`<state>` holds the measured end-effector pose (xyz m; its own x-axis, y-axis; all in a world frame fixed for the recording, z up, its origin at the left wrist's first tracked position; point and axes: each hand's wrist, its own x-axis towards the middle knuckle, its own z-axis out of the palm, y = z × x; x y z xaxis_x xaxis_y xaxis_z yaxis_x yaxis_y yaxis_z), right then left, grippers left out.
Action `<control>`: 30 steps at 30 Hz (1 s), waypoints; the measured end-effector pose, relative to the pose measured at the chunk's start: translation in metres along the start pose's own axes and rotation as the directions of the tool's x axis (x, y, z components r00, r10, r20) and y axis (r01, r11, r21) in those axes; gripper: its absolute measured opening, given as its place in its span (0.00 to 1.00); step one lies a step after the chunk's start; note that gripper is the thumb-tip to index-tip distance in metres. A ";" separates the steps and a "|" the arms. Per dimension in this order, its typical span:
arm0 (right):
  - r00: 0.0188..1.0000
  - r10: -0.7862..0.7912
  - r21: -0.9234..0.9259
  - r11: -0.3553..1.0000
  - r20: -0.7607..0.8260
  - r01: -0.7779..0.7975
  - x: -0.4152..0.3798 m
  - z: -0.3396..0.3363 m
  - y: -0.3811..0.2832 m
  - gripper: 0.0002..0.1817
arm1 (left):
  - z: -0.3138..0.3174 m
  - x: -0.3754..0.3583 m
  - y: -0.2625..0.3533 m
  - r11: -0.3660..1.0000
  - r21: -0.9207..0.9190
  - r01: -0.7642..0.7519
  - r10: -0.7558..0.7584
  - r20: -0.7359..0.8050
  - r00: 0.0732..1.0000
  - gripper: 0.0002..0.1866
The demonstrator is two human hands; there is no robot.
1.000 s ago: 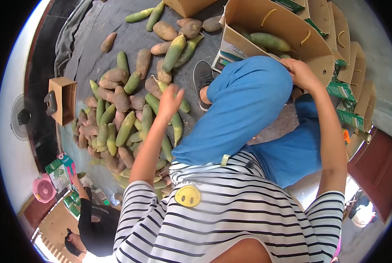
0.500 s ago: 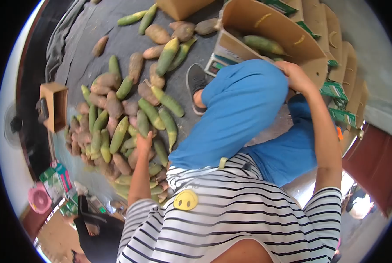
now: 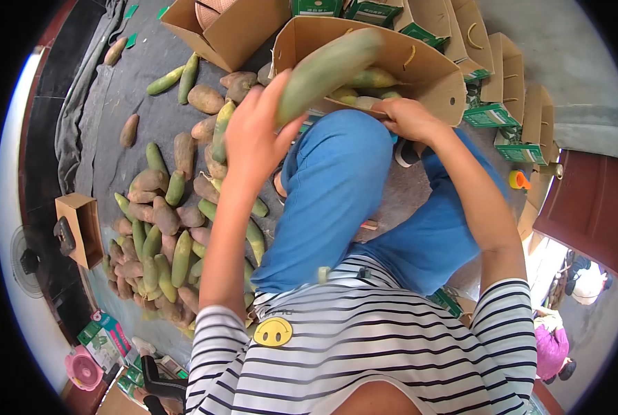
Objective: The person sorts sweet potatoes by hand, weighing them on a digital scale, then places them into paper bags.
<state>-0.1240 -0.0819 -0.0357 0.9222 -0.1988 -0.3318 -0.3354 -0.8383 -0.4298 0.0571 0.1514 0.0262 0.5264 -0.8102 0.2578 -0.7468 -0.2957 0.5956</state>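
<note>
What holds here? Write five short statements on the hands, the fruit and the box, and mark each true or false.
1. The left hand grips a long green fruit. True.
2. The right hand hangs free in the air. False: it rests on the near edge of the box.
3. The box is bare inside. False: several fruits lie in it.
4. A pile of fruit lies on the dark mat to the left. True.
5. The held fruit lies flat on the mat. False: it is raised at the box's rim.
</note>
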 end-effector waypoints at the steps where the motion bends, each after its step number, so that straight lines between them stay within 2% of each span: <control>1: 1.000 0.010 -0.004 1.000 0.019 -0.010 -0.001 -0.002 -0.002 0.16 | 0.007 0.020 0.007 0.995 0.010 -0.097 0.097 0.021 0.995 0.29; 3: 0.998 0.026 -0.011 1.000 0.059 -0.025 0.000 -0.004 -0.004 0.18 | 0.018 0.048 0.014 0.959 0.028 -0.283 0.281 0.067 0.957 0.28; 6: 1.000 -0.019 -0.027 0.999 0.019 0.019 0.000 -0.001 0.001 0.15 | 0.017 0.048 0.005 0.940 0.106 -0.324 0.338 -0.162 0.927 0.25; 7: 0.999 -0.032 -0.028 0.999 0.004 0.032 0.001 0.001 0.003 0.14 | 0.013 0.038 -0.006 0.961 0.044 -0.274 0.277 -0.212 0.937 0.23; 9: 0.998 -0.059 -0.035 0.998 -0.020 0.058 0.001 0.001 0.005 0.12 | 0.013 -0.002 -0.038 0.999 0.014 0.030 -0.028 -0.130 0.991 0.20; 11: 0.999 -0.033 -0.032 0.999 -0.005 0.033 0.002 -0.003 0.003 0.12 | 0.027 -0.064 -0.093 0.977 0.069 0.201 -0.201 0.002 0.980 0.18; 13: 0.997 -0.073 -0.060 0.996 0.005 0.073 0.001 -0.003 0.001 0.16 | 0.049 -0.147 -0.149 0.913 0.158 0.375 -0.402 0.208 0.892 0.19; 15: 0.998 -0.058 0.001 0.998 0.029 0.058 0.003 -0.004 0.002 0.15 | 0.051 -0.219 -0.171 0.837 0.292 0.462 -0.544 0.355 0.760 0.21; 17: 0.999 -0.020 0.041 0.999 0.025 0.019 0.005 -0.002 0.004 0.15 | 0.053 -0.259 -0.184 0.799 0.325 0.506 -0.596 0.319 0.737 0.20; 20: 0.999 0.042 0.110 0.993 0.032 -0.046 0.004 -0.009 -0.009 0.19 | 0.068 -0.322 -0.210 0.443 0.215 0.870 -0.881 0.285 0.378 0.20; 23: 0.998 0.061 0.115 0.991 0.022 -0.063 0.006 -0.008 -0.013 0.18 | 0.079 -0.334 -0.231 0.346 0.019 0.938 -0.913 0.235 0.332 0.23; 26: 0.998 0.045 0.125 0.991 0.049 -0.051 0.007 -0.008 -0.015 0.17 | 0.115 -0.331 -0.265 0.393 -0.170 0.904 -0.897 0.144 0.417 0.26; 29: 0.999 0.006 0.096 0.995 0.044 -0.010 0.008 -0.004 -0.009 0.16 | 0.169 -0.315 -0.311 0.304 -0.403 0.863 -0.943 0.003 0.334 0.21; 30: 0.999 0.012 0.120 0.993 0.042 -0.017 0.008 -0.003 -0.007 0.16 | 0.169 -0.299 -0.309 0.206 -0.433 0.878 -0.958 0.094 0.271 0.23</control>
<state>-0.1139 -0.0789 -0.0325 0.9093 -0.1870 -0.3718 -0.3712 -0.7683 -0.5215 0.0613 0.3993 -0.3637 0.8201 0.0165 -0.5720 0.4840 -0.5531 0.6780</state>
